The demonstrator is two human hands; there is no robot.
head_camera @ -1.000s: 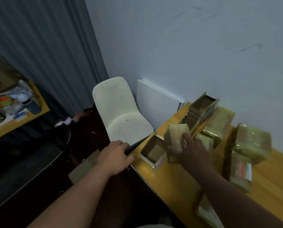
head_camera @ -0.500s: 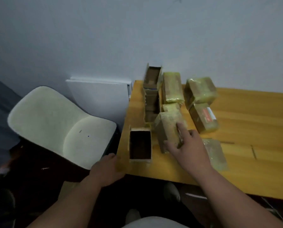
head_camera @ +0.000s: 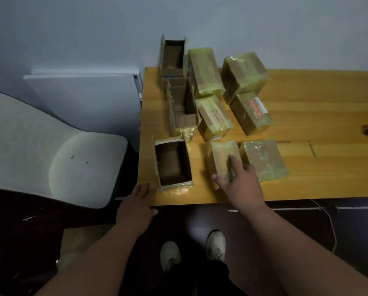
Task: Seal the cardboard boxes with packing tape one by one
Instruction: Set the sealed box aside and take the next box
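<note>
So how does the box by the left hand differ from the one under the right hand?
The open box near the left hand has no closed top, so its dark inside shows; the wrapped box under the right hand is closed and covered in glossy tape. The right hand's fingers rest on the wrapped box; whether the left hand touches the open box is unclear. Both are brown cardboard on the wooden table.

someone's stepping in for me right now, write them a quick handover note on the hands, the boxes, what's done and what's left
Left hand: open, resting at the table's front left corner, holding nothing.
Right hand: open, fingers flat on a taped box near the front edge.
Boxes: six taped ones look sealed, including the one with a red label. Three remain open along the left edge: the nearest open box, the middle open box and the far open box by the wall.
Left: seal those three. No tape roll clearly in view.
</note>
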